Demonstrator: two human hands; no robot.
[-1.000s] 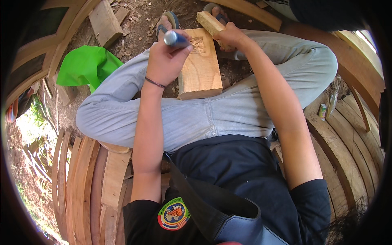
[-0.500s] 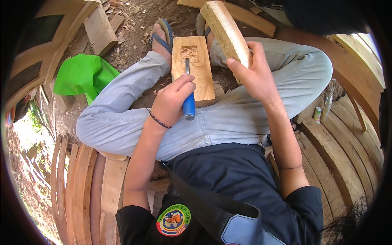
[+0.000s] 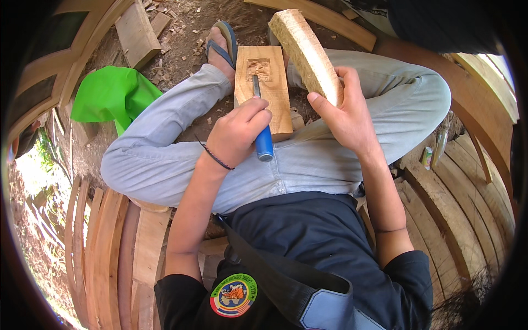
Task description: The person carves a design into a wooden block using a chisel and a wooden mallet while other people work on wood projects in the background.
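My left hand [image 3: 240, 131] is wrapped round a chisel [image 3: 264, 144] with a blue handle and a narrow metal blade. The blade's tip meets the near edge of a rough rectangular recess [image 3: 259, 70] cut into a wooden block [image 3: 278, 110]. Wood chips lie in that recess. The block rests between my bent legs, its long side pointing away from me. Raised to the right of it, my right hand [image 3: 352, 113] grips the lower end of a thick piece of wood [image 3: 308, 55], which tilts up and to the left.
A bright green cloth [image 3: 113, 96] lies left of my leg. Wood offcuts [image 3: 136, 36] and chips are scattered on the dirt ground. Wooden planks [image 3: 104, 247] flank me on both sides. A small can [image 3: 427, 157] and a clear bottle [image 3: 440, 146] stand at right.
The chisel and my left hand have shifted slightly right in the picture, as has the block. The wood piece in my right hand has dropped a little and turned slightly.
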